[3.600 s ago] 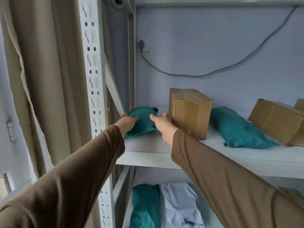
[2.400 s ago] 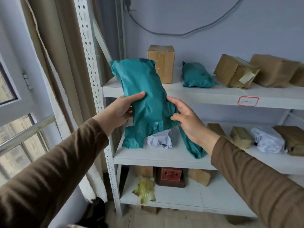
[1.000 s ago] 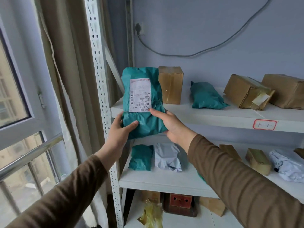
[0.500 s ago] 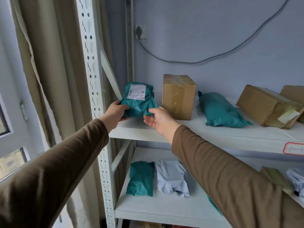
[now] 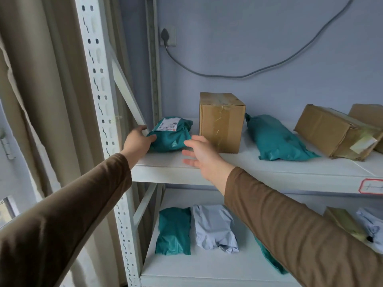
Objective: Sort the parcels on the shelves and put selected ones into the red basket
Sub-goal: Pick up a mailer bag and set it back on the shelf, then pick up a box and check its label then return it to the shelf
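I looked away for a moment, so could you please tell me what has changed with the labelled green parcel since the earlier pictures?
The green parcel was lifted off the upper shelf, turned to show its label, and now lies back there, label up. The right hand has let go and is open; the left hand still touches the parcel's left end. The upright cardboard box and the other parcels stayed put.

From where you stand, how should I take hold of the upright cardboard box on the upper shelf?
Grip the upright cardboard box across its two side faces, coming from the front over the upper shelf edge. It stands tall, with clear gaps to the labelled teal bag and the other teal bag beside it. Its taped top gives no hold.
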